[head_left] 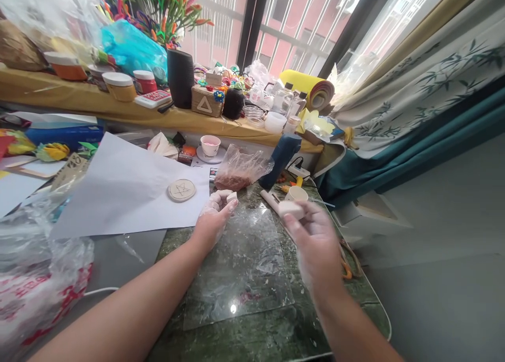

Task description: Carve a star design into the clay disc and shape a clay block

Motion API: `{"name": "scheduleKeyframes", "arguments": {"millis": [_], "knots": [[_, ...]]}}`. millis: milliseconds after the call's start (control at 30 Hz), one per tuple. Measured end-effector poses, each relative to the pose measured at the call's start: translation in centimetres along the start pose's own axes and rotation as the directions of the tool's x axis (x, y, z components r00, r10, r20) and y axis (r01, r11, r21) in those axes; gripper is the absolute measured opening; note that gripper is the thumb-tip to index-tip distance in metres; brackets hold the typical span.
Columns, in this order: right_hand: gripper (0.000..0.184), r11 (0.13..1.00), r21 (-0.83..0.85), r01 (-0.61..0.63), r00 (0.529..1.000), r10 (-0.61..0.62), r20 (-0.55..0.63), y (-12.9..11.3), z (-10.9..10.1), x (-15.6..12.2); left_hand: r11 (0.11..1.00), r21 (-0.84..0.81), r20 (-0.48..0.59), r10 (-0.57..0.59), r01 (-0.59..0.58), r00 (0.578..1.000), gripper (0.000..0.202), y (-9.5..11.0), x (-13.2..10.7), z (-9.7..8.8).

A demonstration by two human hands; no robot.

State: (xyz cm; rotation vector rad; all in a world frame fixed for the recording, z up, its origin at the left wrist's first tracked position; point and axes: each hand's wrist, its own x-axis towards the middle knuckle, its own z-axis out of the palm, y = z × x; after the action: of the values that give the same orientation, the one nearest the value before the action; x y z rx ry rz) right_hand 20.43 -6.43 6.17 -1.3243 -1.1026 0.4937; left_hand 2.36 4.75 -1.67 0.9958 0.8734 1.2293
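My left hand [213, 220] is dusted white and pinches a small lump of white clay [231, 197] between thumb and fingertips, above the far edge of a clear glass plate [240, 267]. Over the plate's right side, my right hand [315, 241], also smeared white, grips a larger white clay block [291, 209]. A round clay disc [182, 189] with a star cut into it lies on a white paper sheet [122, 193] to the left of my left hand.
A green marble tabletop [252, 335] carries the plate. Behind it are a plastic bag of reddish powder [239, 170], a white roller [269, 200], a small white cup [295, 193] and a dark blue bottle [282, 159]. A crumpled bag [35, 278] sits front left. The shelf [98, 101] is crowded with jars.
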Motion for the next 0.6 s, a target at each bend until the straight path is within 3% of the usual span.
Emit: {"name": "scheduleKeyframes", "arguments": {"millis": [33, 67, 133, 167, 200, 267, 300, 333, 400, 467, 533, 600], "knots": [[0.042, 0.992, 0.021, 0.124, 0.990, -0.122, -0.068, -1.7, -0.4, 0.8, 1.000, -0.003, 0.002, 0.000, 0.000, 1.000, 0.047, 0.0, 0.0, 0.0], [0.044, 0.961, 0.008, 0.275, 0.949, -0.271, -0.161, -3.1, -0.8, 1.4, 1.000, -0.003, 0.005, -0.002, 0.002, 1.000, 0.047, 0.0, 0.0, 0.0], [0.049, 0.873, -0.063, 0.483, 0.832, -0.480, -0.278, -4.3, -1.5, 1.8, 1.000, 0.002, 0.009, -0.014, 0.014, 1.000, 0.046, 0.1, -0.1, -0.1], [0.049, 0.850, -0.101, 0.517, 0.807, -0.523, -0.273, -4.0, -1.6, 1.4, 1.000, 0.003, 0.010, -0.015, 0.015, 1.000, 0.046, 0.2, -0.1, -0.1], [0.048, 0.845, -0.134, 0.518, 0.821, -0.535, -0.200, -3.0, -1.6, 0.9, 1.000, 0.003, 0.011, -0.013, 0.013, 1.000, 0.045, 0.2, -0.1, -0.1], [0.045, 0.854, -0.230, 0.467, 0.884, -0.455, 0.109, 0.1, -1.2, -0.7, 1.000, -0.001, 0.003, -0.002, 0.002, 1.000, 0.043, 0.2, -0.1, -0.1], [0.042, 0.822, -0.292, 0.489, 0.860, -0.396, 0.323, 1.9, -0.9, -1.6, 1.000, -0.001, 0.000, 0.003, -0.003, 1.000, 0.042, 0.2, -0.1, -0.1], [0.046, 0.794, -0.360, 0.490, 0.836, -0.311, 0.451, 3.5, -0.6, -2.4, 1.000, 0.002, -0.003, 0.007, -0.007, 1.000, 0.042, 0.2, -0.1, -0.1], [0.048, 0.763, -0.470, 0.443, 0.855, -0.204, 0.476, 5.9, 0.0, -3.6, 1.000, 0.013, -0.001, 0.005, -0.005, 1.000, 0.040, 0.2, -0.1, -0.1], [0.047, 0.771, -0.503, 0.389, 0.894, -0.185, 0.407, 6.9, 0.5, -4.1, 1.000, 0.019, 0.007, 0.005, -0.005, 1.000, 0.040, 0.2, -0.2, 0.0], [0.047, 0.780, -0.475, 0.407, 0.881, -0.198, 0.429, 6.9, 1.2, -4.3, 1.000, 0.009, 0.007, 0.003, -0.003, 1.000, 0.040, 0.3, -0.3, 0.0], [0.049, 0.767, -0.456, 0.452, 0.839, -0.192, 0.509, 6.9, 1.9, -4.2, 1.000, -0.002, 0.000, 0.005, -0.005, 1.000, 0.039, 0.3, -0.3, 0.0]]}}
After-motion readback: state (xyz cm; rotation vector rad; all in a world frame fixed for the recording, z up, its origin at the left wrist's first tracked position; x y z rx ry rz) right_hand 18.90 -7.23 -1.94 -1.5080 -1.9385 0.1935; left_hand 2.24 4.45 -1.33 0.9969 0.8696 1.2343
